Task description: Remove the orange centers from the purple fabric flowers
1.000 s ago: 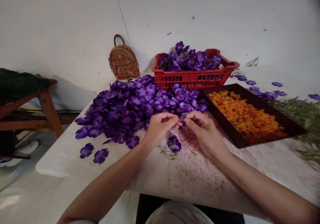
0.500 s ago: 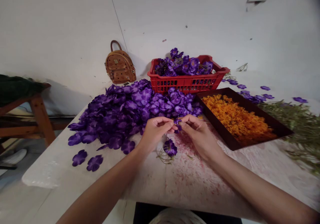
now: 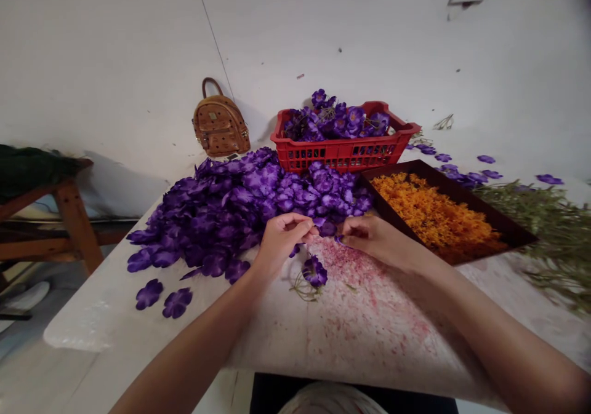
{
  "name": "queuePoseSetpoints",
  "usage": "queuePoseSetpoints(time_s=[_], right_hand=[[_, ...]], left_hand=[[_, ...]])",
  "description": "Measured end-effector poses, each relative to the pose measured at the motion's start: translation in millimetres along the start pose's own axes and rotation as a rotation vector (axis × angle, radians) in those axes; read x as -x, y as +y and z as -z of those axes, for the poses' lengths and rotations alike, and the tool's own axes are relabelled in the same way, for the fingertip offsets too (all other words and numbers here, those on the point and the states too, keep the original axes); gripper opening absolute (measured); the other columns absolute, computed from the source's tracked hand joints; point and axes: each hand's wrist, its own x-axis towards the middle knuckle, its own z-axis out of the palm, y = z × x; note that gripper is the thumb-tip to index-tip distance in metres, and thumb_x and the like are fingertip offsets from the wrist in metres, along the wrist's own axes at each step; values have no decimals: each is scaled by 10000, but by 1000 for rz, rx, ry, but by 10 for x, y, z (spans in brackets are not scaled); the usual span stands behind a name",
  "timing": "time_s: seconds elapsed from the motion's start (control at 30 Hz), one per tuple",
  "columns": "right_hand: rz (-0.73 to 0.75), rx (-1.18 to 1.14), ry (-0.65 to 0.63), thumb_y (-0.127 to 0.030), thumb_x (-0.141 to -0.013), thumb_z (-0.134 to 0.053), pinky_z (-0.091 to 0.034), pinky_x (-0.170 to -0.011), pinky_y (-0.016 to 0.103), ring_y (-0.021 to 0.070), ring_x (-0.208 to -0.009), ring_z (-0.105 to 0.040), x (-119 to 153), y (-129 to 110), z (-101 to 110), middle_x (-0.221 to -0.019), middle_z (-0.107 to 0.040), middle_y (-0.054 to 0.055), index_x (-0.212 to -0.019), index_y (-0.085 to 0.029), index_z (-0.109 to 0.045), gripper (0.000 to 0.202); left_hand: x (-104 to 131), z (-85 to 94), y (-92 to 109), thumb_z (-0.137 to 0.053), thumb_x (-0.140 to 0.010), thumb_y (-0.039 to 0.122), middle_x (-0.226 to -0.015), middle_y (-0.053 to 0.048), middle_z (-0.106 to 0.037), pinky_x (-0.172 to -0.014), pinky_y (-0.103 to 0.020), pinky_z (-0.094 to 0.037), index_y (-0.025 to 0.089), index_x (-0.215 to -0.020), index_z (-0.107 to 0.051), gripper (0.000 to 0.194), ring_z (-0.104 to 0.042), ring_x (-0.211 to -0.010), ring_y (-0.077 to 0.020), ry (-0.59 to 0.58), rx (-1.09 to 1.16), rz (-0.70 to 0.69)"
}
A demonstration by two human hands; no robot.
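My left hand [image 3: 284,238] is closed in a pinch on a purple fabric flower petal [image 3: 327,228], just in front of the big petal heap. On the right, my right hand [image 3: 372,237] also pinches, with a small bit of purple petal [image 3: 341,240] showing at its fingertips. A narrow gap separates the two hands. Below them on the table lies a finished-looking purple flower [image 3: 314,271] with thin green stems. The heap of purple petals [image 3: 217,211] spreads behind and left of my left hand. A dark tray [image 3: 519,238] of orange flower centres [image 3: 436,214] stands beyond my right hand.
A red plastic basket [image 3: 339,154] with purple flowers stands at the back by the wall. A brown backpack [image 3: 221,125] leans left of it. Green stems [image 3: 554,235] lie at far right. Two loose petals [image 3: 177,302] rest near the table's left edge.
My hands, which met at a small purple flower piece, are now apart. My right hand has shifted right and turned; a petal now shows beside my left fingertips.
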Motion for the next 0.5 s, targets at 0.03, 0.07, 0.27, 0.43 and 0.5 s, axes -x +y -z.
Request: queuePoseSetpoints(time_s=[0.03, 0.07, 0.27, 0.43, 0.5], right_hand=[[13, 47, 9, -242, -786, -707, -329, -593, 319, 167, -618, -487, 7, 37, -17, -628, -594, -18, -641, -238, -660, 153], [18, 92, 26, -207, -768, -699, -326, -585, 319, 165, -604, -483, 15, 67, -41, -615, -595, -17, -623, -240, -652, 156], [-11, 228, 162, -160, -742, -714, -374, -603, 332, 183, -631, -551, 9, -5, -107, -713, -654, 8, -787, -246, -690, 100], [130, -9, 392, -309, -905, -659, -453, -659, 349, 199, -692, -598, 75, -314, -67, -755, -652, 18, -841, -254, -662, 85], [165, -157, 403, -390, -963, -649, -498, -681, 353, 204, -728, -631, 157, -542, -69, -814, -683, 36, -905, -259, -700, 152]], left_hand=[[-3, 3, -5, -871, -717, 344, -729, -55, -773, -682, -265, -582, 154, -786, -759, 231, -676, -623, -127, -4, 0, -5], [-4, 3, -10, -873, -715, 350, -728, -55, -772, -679, -265, -580, 154, -783, -759, 236, -673, -621, -126, -8, 1, -11], [9, -31, -4, -860, -709, 333, -710, -51, -762, -649, -241, -553, 150, -761, -752, 219, -654, -612, -116, -19, 7, -40], [14, -43, 13, -835, -722, 320, -701, -57, -757, -634, -245, -535, 151, -750, -748, 192, -646, -608, -125, -29, -9, -55], [18, -25, 28, -821, -731, 305, -681, -48, -746, -621, -242, -523, 153, -744, -741, 173, -637, -597, -124, -27, -25, -63]])
